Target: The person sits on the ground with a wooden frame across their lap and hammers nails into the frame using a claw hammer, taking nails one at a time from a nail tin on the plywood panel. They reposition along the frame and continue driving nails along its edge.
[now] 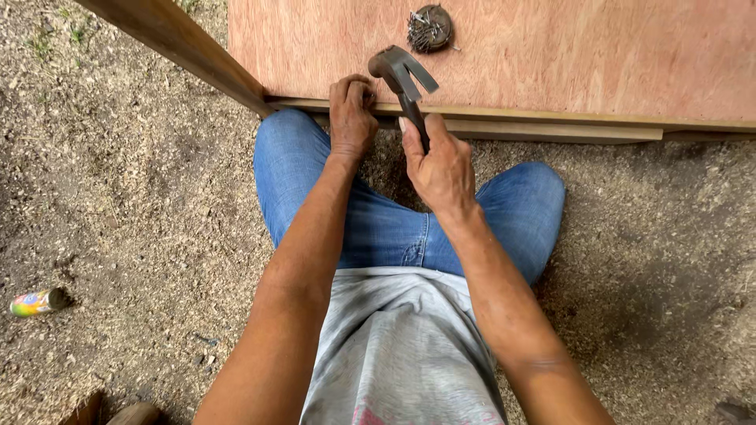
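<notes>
Sawdust and trampled dirt cover the ground [126, 197] where a person sits in blue jeans, knees spread, facing the near edge of a reddish plywood sheet [551, 55] with a pale wooden batten [551, 120] running along that edge. At the upper left a darker timber [173, 39] slants across and meets the sheet's corner. The right hand [441, 169] is wrapped firmly round the handle of a claw hammer [402, 71], gripping high up near the head, fingers fully curled and thumb laid along the shaft; the steel head hangs just above the batten with its claw pointing away to the right. The left hand [350, 114] rests on the batten with fingers pinched close together at the spot under the hammer face; whether a nail sits between them is too small to tell. Judged by its look, the hammer is head-heavy and rigid, its worn metal likely smooth, so a grip this short trades force for control, while one lower on the handle would swing harder. Near the far edge of the sheet lies a small round tin of nails [429, 28], stiff, sharp and easily scattered. A coloured can [35, 302] lies on the dirt, well apart at the left.
</notes>
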{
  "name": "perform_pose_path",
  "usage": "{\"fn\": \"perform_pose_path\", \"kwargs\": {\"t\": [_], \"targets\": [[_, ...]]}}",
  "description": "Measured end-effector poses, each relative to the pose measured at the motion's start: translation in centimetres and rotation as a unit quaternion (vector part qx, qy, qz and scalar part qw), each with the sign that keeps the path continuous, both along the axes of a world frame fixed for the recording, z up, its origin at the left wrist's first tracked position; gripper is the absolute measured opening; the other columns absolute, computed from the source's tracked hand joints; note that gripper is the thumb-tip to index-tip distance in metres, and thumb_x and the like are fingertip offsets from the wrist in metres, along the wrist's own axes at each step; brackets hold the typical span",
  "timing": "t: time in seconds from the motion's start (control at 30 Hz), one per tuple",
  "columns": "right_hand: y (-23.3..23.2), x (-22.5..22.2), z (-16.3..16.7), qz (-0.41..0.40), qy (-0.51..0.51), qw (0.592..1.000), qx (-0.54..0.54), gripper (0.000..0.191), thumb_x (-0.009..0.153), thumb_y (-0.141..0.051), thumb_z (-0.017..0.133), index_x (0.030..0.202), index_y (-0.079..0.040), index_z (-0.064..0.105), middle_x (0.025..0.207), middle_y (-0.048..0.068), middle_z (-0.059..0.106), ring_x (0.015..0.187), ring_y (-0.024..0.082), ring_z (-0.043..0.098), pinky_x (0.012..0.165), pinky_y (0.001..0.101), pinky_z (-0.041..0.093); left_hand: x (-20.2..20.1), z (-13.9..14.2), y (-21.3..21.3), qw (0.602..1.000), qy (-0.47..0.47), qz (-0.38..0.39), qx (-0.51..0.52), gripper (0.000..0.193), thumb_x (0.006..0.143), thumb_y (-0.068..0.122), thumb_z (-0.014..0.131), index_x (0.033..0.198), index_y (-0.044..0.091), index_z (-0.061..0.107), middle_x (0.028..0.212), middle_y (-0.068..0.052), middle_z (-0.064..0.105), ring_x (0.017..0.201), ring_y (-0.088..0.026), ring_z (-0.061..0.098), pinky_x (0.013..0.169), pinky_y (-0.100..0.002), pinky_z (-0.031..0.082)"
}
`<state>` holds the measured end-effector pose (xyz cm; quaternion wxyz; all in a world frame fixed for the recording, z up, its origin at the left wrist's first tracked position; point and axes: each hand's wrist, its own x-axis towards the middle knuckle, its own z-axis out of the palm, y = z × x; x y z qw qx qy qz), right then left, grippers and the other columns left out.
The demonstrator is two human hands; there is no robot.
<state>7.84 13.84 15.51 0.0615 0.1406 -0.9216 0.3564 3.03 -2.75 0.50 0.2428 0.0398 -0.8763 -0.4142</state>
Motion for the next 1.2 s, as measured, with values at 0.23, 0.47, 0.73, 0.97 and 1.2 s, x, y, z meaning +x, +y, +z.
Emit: {"fn": "perform_pose_path", "kwargs": {"t": [0.23, 0.47, 0.73, 0.97, 1.2], "targets": [[0.9, 0.3, -0.5, -0.024, -0.081, 0.996, 0.039, 0.032, 0.106, -0.034, 0.066, 0.097, -0.004, 0.059, 0.064, 0.022, 0.064, 0.063, 0.046, 0.068, 0.051, 0.0533, 0.048, -0.1, 0.6, -2.3, 0.998, -0.046, -0.037, -0.024, 0.018, 0.085, -0.003, 0.069, 0.100, 0.005, 0.065, 0.118, -0.011, 0.064, 0.109, -0.034, 0.057, 0.097, -0.043, 0.049], [2.2, 1.5, -2.6, 0.004, -0.005, 0.999, 0.033, 0.031, 0.108, -0.033, 0.063, 0.099, -0.003, 0.059, 0.068, 0.022, 0.065, 0.064, 0.045, 0.069, 0.053, 0.0527, 0.048, -0.6, 1.8, -5.2, 0.984, -0.158, 0.020, -0.083, 0.028, 0.074, 0.007, 0.083, 0.097, 0.005, 0.067, 0.117, -0.012, 0.059, 0.112, -0.034, 0.052, 0.099, -0.042, 0.045], [0.8, 0.5, -3.5, -0.002, -0.167, 0.981, 0.100, 0.030, 0.110, -0.035, 0.060, 0.102, -0.006, 0.060, 0.061, 0.012, 0.064, 0.049, 0.028, 0.066, 0.041, 0.0460, 0.048, -0.6, 1.4, -5.2, 0.977, -0.195, 0.028, -0.084, 0.027, 0.076, 0.012, 0.085, 0.095, 0.005, 0.067, 0.116, -0.011, 0.055, 0.110, -0.029, 0.048, 0.101, -0.041, 0.045], [1.4, 1.8, -1.8, -0.009, -0.038, 0.997, 0.059, 0.032, 0.109, -0.037, 0.060, 0.103, -0.005, 0.061, 0.065, 0.018, 0.066, 0.060, 0.036, 0.070, 0.049, 0.0479, 0.051, -0.1, 1.1, -5.4, 0.975, -0.205, 0.036, -0.078, 0.023, 0.072, 0.004, 0.079, 0.091, 0.006, 0.067, 0.114, -0.010, 0.054, 0.109, -0.031, 0.049, 0.098, -0.043, 0.046], [-0.4, -0.1, -1.9, -0.022, -0.179, 0.980, 0.083, 0.034, 0.107, -0.038, 0.064, 0.098, -0.005, 0.063, 0.063, 0.020, 0.067, 0.058, 0.039, 0.071, 0.048, 0.0521, 0.048, -1.1, 2.1, -5.3, 0.977, -0.194, 0.041, -0.077, 0.023, 0.066, 0.006, 0.080, 0.086, 0.006, 0.067, 0.109, -0.012, 0.054, 0.107, -0.034, 0.048, 0.095, -0.046, 0.044]]}}
